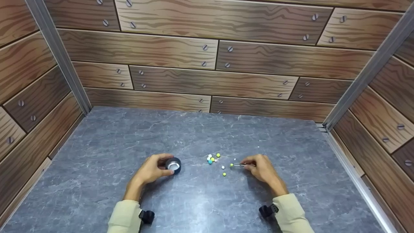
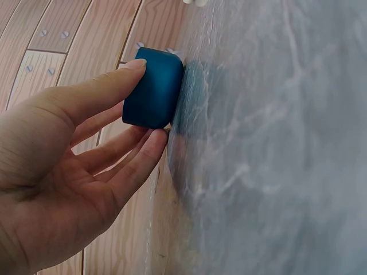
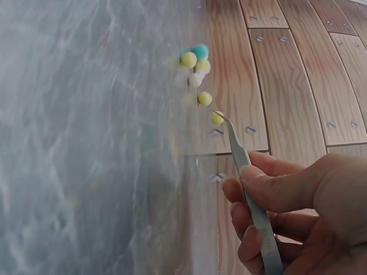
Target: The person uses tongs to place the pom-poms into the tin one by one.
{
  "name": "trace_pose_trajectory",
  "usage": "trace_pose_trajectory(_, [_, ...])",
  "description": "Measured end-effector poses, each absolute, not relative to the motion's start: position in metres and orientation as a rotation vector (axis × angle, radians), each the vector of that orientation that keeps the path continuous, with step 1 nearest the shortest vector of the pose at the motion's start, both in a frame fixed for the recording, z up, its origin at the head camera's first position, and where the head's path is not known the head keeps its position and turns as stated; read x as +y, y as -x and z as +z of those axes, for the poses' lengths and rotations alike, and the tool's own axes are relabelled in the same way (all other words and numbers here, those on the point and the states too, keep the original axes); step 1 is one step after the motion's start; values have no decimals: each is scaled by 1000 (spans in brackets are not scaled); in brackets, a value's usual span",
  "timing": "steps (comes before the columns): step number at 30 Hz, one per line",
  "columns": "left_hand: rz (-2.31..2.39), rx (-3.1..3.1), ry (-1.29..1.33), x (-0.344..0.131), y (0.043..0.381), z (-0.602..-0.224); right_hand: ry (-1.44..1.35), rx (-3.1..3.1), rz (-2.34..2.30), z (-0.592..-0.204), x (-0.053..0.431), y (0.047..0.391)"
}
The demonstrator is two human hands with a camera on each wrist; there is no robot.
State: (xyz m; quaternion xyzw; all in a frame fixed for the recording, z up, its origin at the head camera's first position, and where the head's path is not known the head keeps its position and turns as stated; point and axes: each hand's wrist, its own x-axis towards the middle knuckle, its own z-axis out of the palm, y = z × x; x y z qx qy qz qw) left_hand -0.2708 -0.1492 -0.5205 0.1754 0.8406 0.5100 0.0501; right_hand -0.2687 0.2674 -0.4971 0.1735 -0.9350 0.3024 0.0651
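My left hand (image 1: 152, 170) holds a small round cup (image 2: 153, 89) between thumb and fingers. The cup is dark blue outside, with a silvery inside that faces up in the head view; it stands on the grey tabletop. In my right hand (image 1: 261, 166) is a pair of metal tweezers (image 3: 258, 217) with bent tips, pinched between thumb and fingers. A small yellow-green ball (image 3: 218, 117) is right at the tweezer tips. To its left lie a white ball (image 1: 223, 167) and another yellow-green ball (image 1: 224, 174).
Between the hands, a little farther back, several small white, yellow, pink and blue balls (image 1: 210, 161) lie clustered. Wood-patterned walls (image 1: 168, 77) enclose the marbled grey tabletop (image 1: 194, 136) at the back and sides. Metal posts (image 1: 61, 61) stand at its rear corners.
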Motion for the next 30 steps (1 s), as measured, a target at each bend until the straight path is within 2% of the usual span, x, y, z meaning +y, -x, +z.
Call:
trace_pose_trajectory(15, [1526,2597,-477,-147,270,-521,-633,-2766,989,-492,239,270])
trace_pose_trajectory(30, [1554,2566,-485,-148,271,-521,-750,-2748,1027,-486,190,277])
